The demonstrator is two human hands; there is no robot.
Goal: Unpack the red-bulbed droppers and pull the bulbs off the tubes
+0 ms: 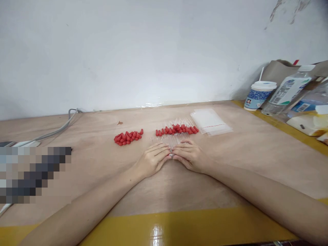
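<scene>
My left hand (pixel 155 157) and my right hand (pixel 191 155) meet at the middle of the table, fingertips almost touching. Both are closed around the near ends of a bunch of thin clear tubes (pixel 173 139), which look like glass dropper pipettes; my fingers hide much of them. A shiny end shows between my thumbs. Just beyond lies a row of droppers with red rubber bulbs (pixel 179 128), their clear stems pointing toward the wall. A separate pile of loose red rubber bulbs (pixel 126 137) rests to the left of my hands.
Clear plastic bags (pixel 211 121) lie flat behind the droppers on the right. A paper cup (pixel 258 95) and a plastic bottle (pixel 292 89) stand at the right edge. On the left are a grey cable (pixel 61 128), a small brown scrap (pixel 119 123) and a blurred-out area.
</scene>
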